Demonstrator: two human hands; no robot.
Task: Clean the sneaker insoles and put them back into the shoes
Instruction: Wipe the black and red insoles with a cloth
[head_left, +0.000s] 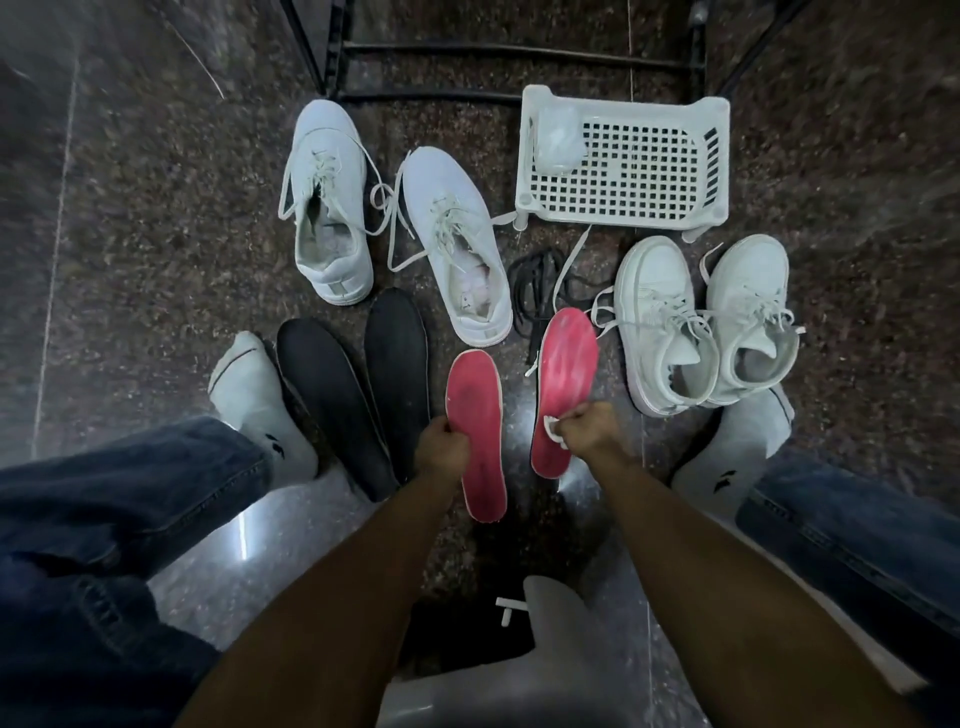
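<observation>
insoles in the hands (477, 426): pink-red, pale edging
insoles on the floor (332, 400): black
sneakers (327, 208): white, white laces
basket (623, 161): white, grid of square holes
loose laces (535, 275): black
floor (156, 208): dark speckled brown
socks (260, 405): grey
jeans (104, 493): dark blue

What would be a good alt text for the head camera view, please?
Seated person holds a red insole in the left hand and another red insole plus a white wipe in the right hand, above a floor with two black insoles and four white sneakers.
</observation>
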